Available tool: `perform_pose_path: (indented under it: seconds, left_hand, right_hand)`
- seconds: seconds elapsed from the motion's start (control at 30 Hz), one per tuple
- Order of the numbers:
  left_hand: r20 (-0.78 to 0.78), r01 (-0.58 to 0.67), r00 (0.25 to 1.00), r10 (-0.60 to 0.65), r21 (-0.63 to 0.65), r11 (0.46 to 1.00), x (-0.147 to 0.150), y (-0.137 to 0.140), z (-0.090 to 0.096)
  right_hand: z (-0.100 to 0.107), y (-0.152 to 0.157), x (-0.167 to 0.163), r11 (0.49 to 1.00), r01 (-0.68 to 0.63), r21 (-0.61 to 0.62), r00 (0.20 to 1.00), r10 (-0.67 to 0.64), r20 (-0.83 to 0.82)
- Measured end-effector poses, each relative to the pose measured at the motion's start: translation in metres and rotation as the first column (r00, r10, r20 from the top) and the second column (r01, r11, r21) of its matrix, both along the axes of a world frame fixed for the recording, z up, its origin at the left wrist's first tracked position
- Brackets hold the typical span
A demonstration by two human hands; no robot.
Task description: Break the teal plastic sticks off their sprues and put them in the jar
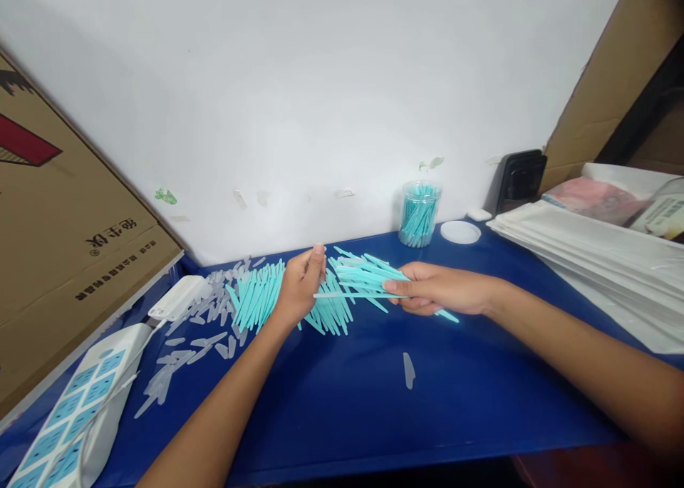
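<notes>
My right hand (pixel 427 287) is closed around a bundle of slim turquoise eyebrow razors (pixel 363 271), fanned out toward the left. One razor sticks out below the others, its end close to my left hand (pixel 303 278). The left hand is closed, thumb up and fingers curled; whatever it pinches is hidden. Behind and beneath it lies a row of loose turquoise razors (pixel 259 296) on the blue table. Translucent blade covers (pixel 211 292) are scattered to the left. A single cover (pixel 409 370) lies in front of my right hand.
A clear round tub (pixel 420 214) of turquoise razors stands by the wall, with a white disc-shaped lid (pixel 460 232) beside it. A power strip (pixel 80 409) and white charger (pixel 180 298) sit at left. White packaging sleeves (pixel 593 253) lie right; a cardboard box (pixel 69 210) borders the left.
</notes>
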State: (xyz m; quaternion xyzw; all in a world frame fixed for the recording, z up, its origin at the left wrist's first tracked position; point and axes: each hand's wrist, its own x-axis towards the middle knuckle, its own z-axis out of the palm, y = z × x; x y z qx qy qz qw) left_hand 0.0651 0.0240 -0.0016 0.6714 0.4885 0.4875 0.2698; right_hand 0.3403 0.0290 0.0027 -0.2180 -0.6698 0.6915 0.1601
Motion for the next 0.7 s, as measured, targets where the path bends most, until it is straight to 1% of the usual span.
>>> perform_pose_path:
  seconds: [0.07, 0.13, 0.2, 0.3, 0.43, 0.7]
  left_hand:
    - [0.045, 0.096, 0.995, -0.092, -0.098, 0.991, 0.000, 0.001, -0.002]
    - [0.094, 0.175, 0.983, -0.160, -0.179, 0.968, 0.000, 0.000, -0.002]
    - [0.143, 0.236, 0.968, -0.205, -0.251, 0.939, 0.001, -0.001, -0.001]
    - [0.184, 0.284, 0.955, -0.234, -0.327, 0.901, 0.002, -0.004, 0.003]
    - [0.196, 0.328, 0.942, -0.274, -0.354, 0.876, 0.003, -0.007, 0.006]
    - [0.185, 0.332, 0.942, -0.281, -0.370, 0.868, 0.004, -0.009, 0.007]
  right_hand:
    - [0.000, 0.002, 0.002, 1.000, 0.024, 0.005, 1.000, -0.024, 0.000]
    - [0.000, 0.005, 0.004, 0.999, 0.040, 0.012, 0.999, -0.040, -0.001]
    - [-0.001, 0.008, 0.006, 0.999, 0.047, 0.014, 0.999, -0.047, -0.001]
    - [-0.002, 0.010, 0.008, 0.999, 0.038, 0.017, 0.999, -0.038, -0.008]
    - [-0.003, 0.011, 0.009, 0.999, 0.031, 0.015, 0.999, -0.031, -0.013]
    - [-0.003, 0.014, 0.012, 0.999, 0.029, 0.015, 1.000, -0.029, -0.004]
